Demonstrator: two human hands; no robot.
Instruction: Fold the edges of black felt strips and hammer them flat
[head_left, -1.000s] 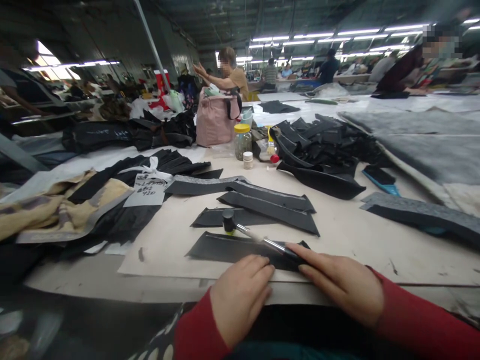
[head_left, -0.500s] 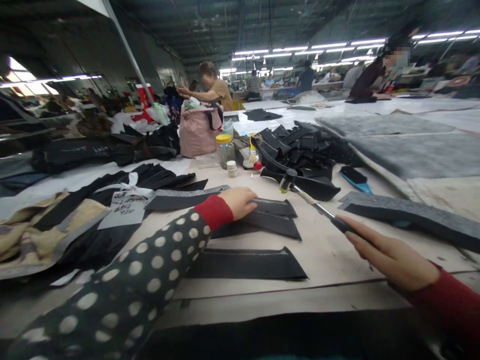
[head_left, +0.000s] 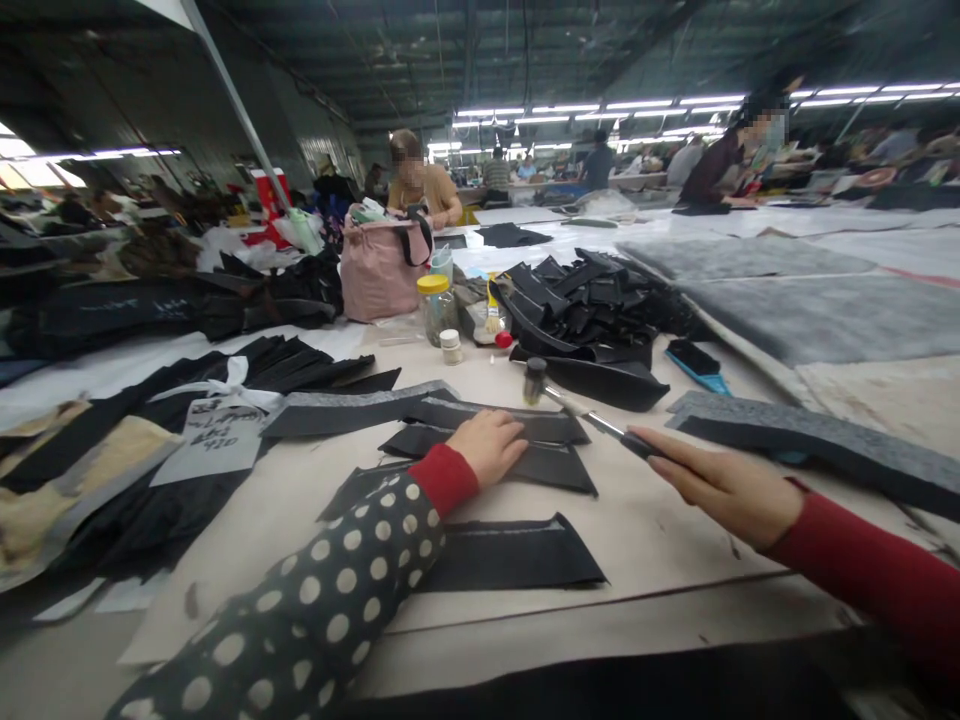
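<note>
Small hammer [head_left: 589, 420] in your right hand [head_left: 712, 478], fingers closed round its black grip, head pointing away over the table [head_left: 660, 540] | your left hand [head_left: 487, 447] open and flat, gripping nothing, fingers resting on a black fabric strip [head_left: 559, 467] | black fabric pile [head_left: 592, 320] beyond, beside a glass jar [head_left: 435, 312] with yellow lid | pink bag [head_left: 373, 272] farther off

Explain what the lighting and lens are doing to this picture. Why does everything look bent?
In the head view, the wide lens bends the pole and stretches the table toward the edges. The ceiling lights glare white and the far end of the hall looks soft, while the hammer and right hand look fairly sharp.
</note>
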